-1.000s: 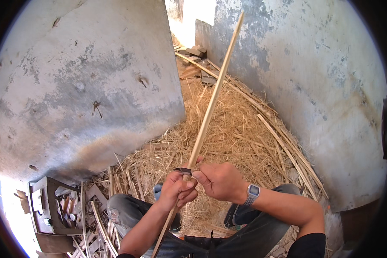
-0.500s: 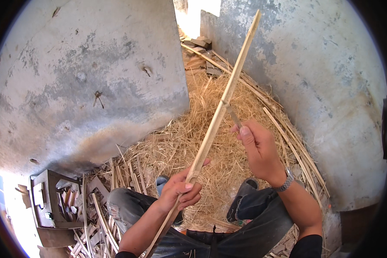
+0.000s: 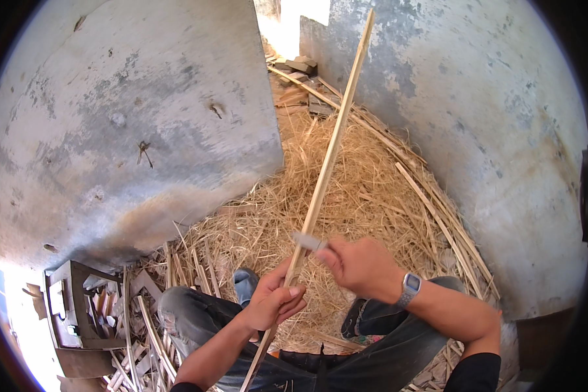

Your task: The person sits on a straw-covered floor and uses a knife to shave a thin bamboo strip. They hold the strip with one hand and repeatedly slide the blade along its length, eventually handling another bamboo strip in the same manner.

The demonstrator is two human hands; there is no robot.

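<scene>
A long, pale, straight-edged wooden strip (image 3: 331, 153) slants from between my legs up toward the far wall. My left hand (image 3: 274, 302) is closed around its lower part, thumb on top. Just above that grip, a short flat grey knife blade (image 3: 307, 241) lies across the strip, seeming to touch it. My right hand (image 3: 367, 266) is closed on the knife, hiding its handle. A watch is on the right wrist.
Curly shavings (image 3: 346, 189) cover the floor between my feet. Long strips (image 3: 431, 196) lie along the right wall (image 3: 496, 130). A big grey slab (image 3: 144, 98) stands at left, above a broken dark frame (image 3: 85, 307) and wood scraps. Flat pieces (image 3: 300, 65) are piled at the far gap.
My right hand has drawn the knife down along the strip toward me, from far up it to close above my left hand. The strip's far end has swung slightly left.
</scene>
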